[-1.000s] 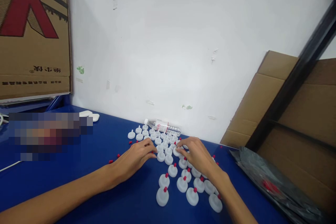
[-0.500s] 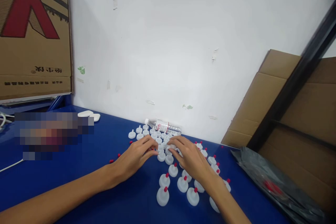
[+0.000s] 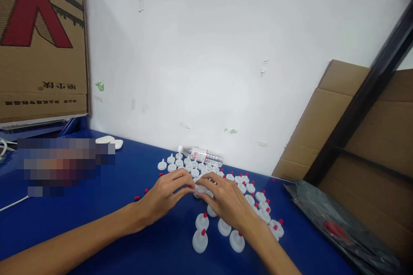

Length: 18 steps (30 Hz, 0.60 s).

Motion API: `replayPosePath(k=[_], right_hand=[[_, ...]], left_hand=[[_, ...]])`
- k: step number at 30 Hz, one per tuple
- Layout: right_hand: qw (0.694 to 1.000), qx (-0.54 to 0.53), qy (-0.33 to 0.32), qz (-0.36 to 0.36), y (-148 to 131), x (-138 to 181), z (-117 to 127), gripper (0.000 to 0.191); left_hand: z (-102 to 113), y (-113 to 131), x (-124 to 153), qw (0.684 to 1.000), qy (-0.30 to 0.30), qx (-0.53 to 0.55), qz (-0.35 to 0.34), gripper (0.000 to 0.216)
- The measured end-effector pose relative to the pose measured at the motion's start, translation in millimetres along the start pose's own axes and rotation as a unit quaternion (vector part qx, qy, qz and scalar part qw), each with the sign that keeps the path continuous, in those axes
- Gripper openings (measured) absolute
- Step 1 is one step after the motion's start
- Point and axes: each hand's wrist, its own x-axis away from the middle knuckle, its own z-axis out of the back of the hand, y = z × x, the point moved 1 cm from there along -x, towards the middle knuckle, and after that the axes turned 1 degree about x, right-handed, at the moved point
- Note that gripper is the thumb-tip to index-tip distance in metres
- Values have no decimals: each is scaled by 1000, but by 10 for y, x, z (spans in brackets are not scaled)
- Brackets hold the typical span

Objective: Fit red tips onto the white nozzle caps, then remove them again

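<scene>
- A white piece [image 3: 200, 188] is held between the thumb and fingers of the right hand [image 3: 227, 197], among similar pieces on the blue table [image 3: 167, 249].
- The left hand [image 3: 169, 190] is positioned with fingertips at or just beside that piece's left edge; whether anything is gripped by it cannot be told.
- Uncapped pieces [image 3: 162, 165] are noted toward the wall [image 3: 193, 73]; red-capped pieces [image 3: 237, 244] are found to the right and nearer.
- Loose red caps [image 3: 137, 198] are observed beyond the left forearm.
- The step in hand is judged to be capping of the held piece.
- Steady support and spout alignment are judged to be required next.
</scene>
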Motion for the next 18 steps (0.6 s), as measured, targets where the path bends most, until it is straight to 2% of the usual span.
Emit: replayPosePath(k=[13, 18], right_hand=[[999, -28, 12, 22, -54, -8, -12, 25], [997, -28, 73, 20, -16, 25, -53, 31]], left_hand=[[-10, 8, 24, 999, 30, 28, 22, 11], [-3, -1, 8, 999, 29, 14, 30, 6]])
